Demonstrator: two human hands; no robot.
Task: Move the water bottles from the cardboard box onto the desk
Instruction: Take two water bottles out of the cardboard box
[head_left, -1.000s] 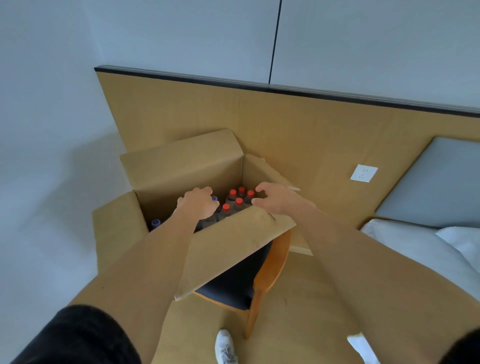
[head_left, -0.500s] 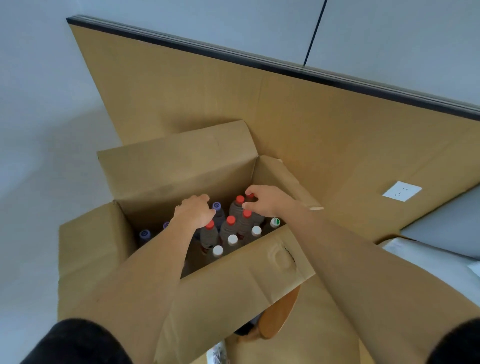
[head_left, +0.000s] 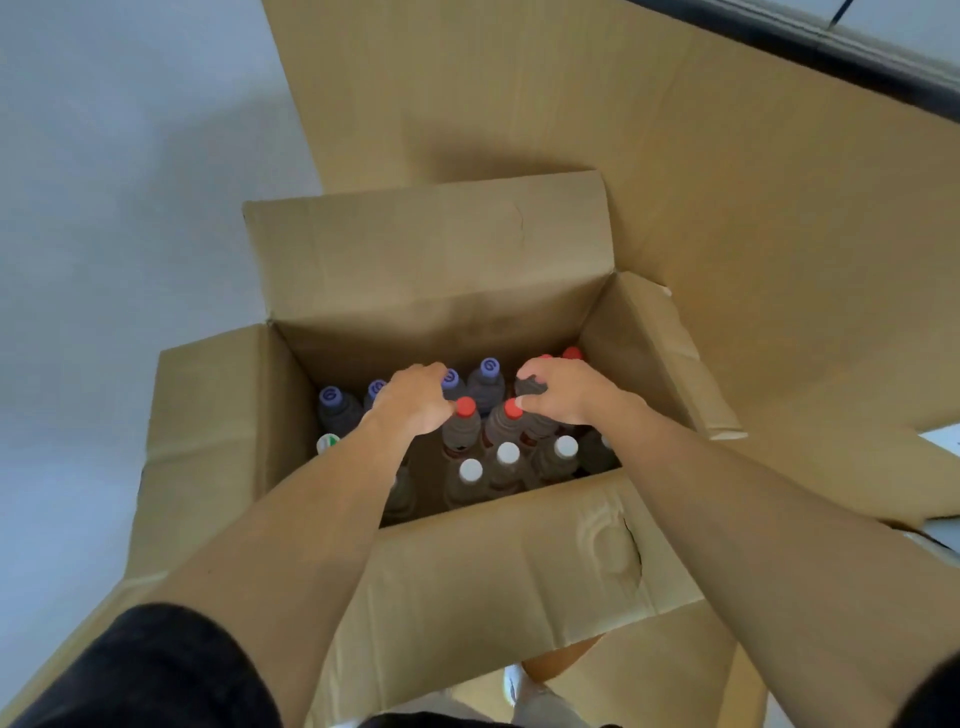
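Observation:
An open cardboard box (head_left: 467, 566) stands below me with its flaps spread. Inside are several upright water bottles with purple caps (head_left: 332, 397), red caps (head_left: 465, 407) and white caps (head_left: 470, 470). My left hand (head_left: 415, 397) reaches into the box with its fingers curled round the top of a bottle among the purple caps; the cap is hidden. My right hand (head_left: 563, 389) grips the neck of a red-capped bottle at the back right. Both forearms cross the near wall of the box.
A wooden wall panel (head_left: 675, 182) rises behind the box, with a grey wall (head_left: 104, 208) to the left. A wooden chair edge (head_left: 566, 654) and a shoe (head_left: 511, 686) show under the box. White bedding (head_left: 945, 535) lies at the right edge.
The view has closed in and tilted down over the box. Both hands went deeper among the bottles and closed on bottle tops.

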